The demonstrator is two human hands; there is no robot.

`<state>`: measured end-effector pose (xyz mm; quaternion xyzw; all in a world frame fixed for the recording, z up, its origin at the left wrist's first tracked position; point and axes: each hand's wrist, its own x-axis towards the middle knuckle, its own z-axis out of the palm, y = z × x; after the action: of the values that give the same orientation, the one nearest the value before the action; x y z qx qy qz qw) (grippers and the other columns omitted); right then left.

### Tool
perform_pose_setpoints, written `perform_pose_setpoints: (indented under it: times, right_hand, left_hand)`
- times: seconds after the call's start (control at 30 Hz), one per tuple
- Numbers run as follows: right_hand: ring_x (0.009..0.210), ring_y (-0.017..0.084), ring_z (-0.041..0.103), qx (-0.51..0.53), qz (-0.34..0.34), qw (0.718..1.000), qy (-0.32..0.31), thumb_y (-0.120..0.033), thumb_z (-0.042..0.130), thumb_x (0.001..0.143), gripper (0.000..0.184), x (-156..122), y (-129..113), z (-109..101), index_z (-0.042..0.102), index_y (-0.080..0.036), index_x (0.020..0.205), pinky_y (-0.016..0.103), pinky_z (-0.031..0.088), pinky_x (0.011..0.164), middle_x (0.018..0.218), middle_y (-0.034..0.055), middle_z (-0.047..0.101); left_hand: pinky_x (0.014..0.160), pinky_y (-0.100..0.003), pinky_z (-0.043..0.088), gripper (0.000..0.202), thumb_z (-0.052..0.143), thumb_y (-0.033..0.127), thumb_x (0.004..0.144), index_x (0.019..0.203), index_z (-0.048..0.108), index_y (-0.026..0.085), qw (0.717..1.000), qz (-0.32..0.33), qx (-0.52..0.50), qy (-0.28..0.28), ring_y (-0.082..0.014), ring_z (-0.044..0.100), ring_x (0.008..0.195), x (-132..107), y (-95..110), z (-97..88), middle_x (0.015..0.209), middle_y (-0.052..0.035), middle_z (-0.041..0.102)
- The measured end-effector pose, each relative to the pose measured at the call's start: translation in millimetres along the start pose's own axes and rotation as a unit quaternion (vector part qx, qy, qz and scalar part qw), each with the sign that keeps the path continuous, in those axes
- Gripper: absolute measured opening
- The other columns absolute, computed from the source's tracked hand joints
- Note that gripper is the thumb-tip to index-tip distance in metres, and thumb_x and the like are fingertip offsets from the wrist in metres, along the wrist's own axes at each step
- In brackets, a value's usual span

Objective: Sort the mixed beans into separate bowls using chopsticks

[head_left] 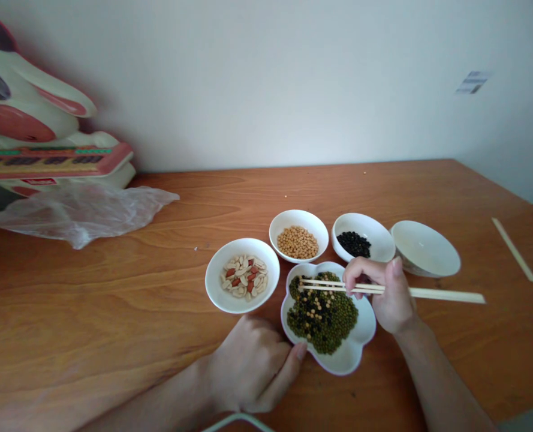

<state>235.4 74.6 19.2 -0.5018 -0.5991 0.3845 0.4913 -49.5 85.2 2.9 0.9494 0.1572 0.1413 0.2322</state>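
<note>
Roughly between left hand (257, 363), holding its rim, and right hand (390, 294), gripping chopsticks (446, 294), lies a scalloped dish (363, 327).

Pale chopsticks (432, 293); mixed beans (333, 321) beneath

Before you on the tabletop (113, 312), the dish (365, 327) holds beans (338, 321); a bowl (214, 285) of peanuts (246, 278) lies to its left, three more bowls (428, 249) behind, stretching right, chopsticks (446, 294) over it, a plastic bag (86, 213) farther left.
</note>
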Motion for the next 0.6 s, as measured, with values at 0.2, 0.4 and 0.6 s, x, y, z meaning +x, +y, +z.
perform_pose_setpoints:
  times: [0.2, 0.4, 0.6]
  right_hand:
    - [0.056, 0.02, 0.05, 0.005, -0.008, 1.0, 0.003, -0.081, 0.015, 0.102, 0.085, 0.8, -4.9, 1.8, 0.069, -0.024, 0.068, 0.036, 0.036, 0.055, 0.061, 0.0046, 0.058]
    - [0.055, 0.018, 0.051, -0.003, -0.014, 1.0, 0.013, -0.08, 0.013, 0.103, 0.088, 1.8, -5.9, 2.8, 0.068, -0.023, 0.065, 0.034, 0.037, 0.054, 0.06, 0.0045, 0.06]
    - [0.052, 0.018, 0.051, -0.01, -0.003, 0.999, 0.036, -0.08, 0.013, 0.103, 0.089, -0.2, -3.9, 3.8, 0.07, -0.024, 0.063, 0.035, 0.037, 0.052, 0.059, 0.0054, 0.062]
  left_hand:
    - [0.051, -0.037, 0.028, 0.048, 0.035, 0.02, 0.11, 0.066, 0.056, 0.019, 0.999, 0.015, -0.012, 0.027, -0.0122, 0.047, 0.041, 2.8, 1.4, -1.4, 0.056, -0.0028, 0.064]
    - [0.051, -0.037, 0.026, 0.052, 0.034, 0.021, 0.111, 0.064, 0.054, 0.018, 0.999, 0.012, -0.014, 0.027, -0.0115, 0.044, 0.041, 1.7, 1.2, -2.4, 0.055, -0.0024, 0.064]
    - [0.052, -0.037, 0.025, 0.05, 0.035, 0.021, 0.111, 0.066, 0.056, 0.018, 0.999, 0.018, -0.003, 0.03, -0.0118, 0.046, 0.042, 2.4, 1.2, -3.4, 0.056, -0.0027, 0.065]
